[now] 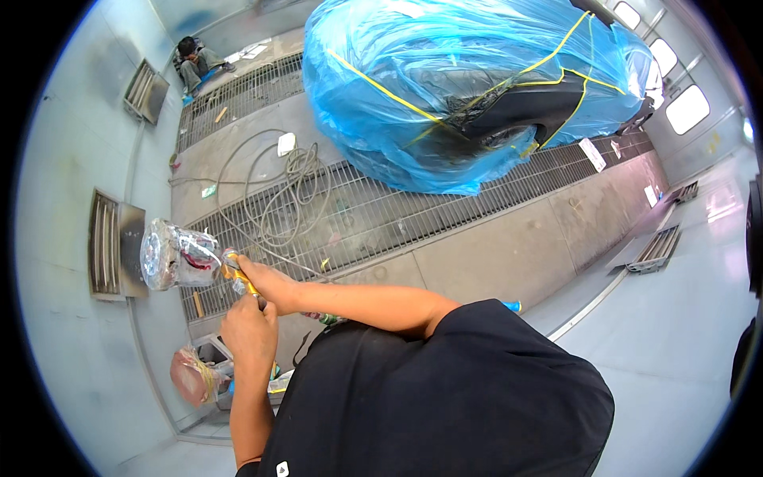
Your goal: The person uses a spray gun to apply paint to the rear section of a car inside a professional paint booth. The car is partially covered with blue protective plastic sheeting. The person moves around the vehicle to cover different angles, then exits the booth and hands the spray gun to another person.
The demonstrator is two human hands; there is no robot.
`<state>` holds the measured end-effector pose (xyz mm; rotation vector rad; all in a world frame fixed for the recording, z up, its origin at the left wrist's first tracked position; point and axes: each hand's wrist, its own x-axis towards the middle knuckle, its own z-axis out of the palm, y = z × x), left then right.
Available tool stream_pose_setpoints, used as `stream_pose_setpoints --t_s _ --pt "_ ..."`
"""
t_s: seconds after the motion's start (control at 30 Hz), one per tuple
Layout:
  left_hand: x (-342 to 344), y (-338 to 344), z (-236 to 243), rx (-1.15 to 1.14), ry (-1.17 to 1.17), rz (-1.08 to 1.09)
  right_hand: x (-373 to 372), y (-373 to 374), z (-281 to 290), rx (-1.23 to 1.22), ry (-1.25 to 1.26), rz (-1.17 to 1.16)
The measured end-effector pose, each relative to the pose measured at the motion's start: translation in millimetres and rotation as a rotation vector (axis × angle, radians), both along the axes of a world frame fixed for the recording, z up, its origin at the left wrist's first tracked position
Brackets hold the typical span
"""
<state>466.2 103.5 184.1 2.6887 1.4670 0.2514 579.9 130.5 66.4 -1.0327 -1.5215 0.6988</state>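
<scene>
Head-worn fisheye, looking down, right hand [274, 288] near, wrapped car [520, 110] farther

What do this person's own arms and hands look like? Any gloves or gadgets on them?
Both the left hand and the right hand are bare: no gloves, watch or cables show. The forearms are bare too. The person wears a loose, short-sleeved black shirt with a small white mark on it.
</scene>
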Motion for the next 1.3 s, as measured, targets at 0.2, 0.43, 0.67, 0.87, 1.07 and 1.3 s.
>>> stream_pose_setpoints --t_s 0.2,0.43,0.67,0.87,1.07,1.3 --pt "2.4 1.9 -5.4 0.006 -0.022 0.03 -1.9 7.2 -10.0 -0.12 0.027 0.048" --pt "4.8 -1.7 -14.0 0.025 -0.084 0.028 5.1 1.6 -14.6 -0.058 -0.058 0.051" --pt "0.8 0.9 -18.2 0.045 -0.074 0.036 7.0 0.0 -8.1 -0.058 -0.09 0.025" --pt "3.8 3.4 -15.3 -0.062 -0.097 0.045 1.1 15.5 -47.9 -0.278 0.242 0.16" --pt "-5.6 4.8 -17.7 -0.175 -0.105 0.104 -14.4 9.4 -8.1 -0.614 0.656 0.106" --pt "0.9 12.1 -16.5 -0.19 -0.177 0.034 1.6 39.7 -90.9 -0.94 1.102 0.334"
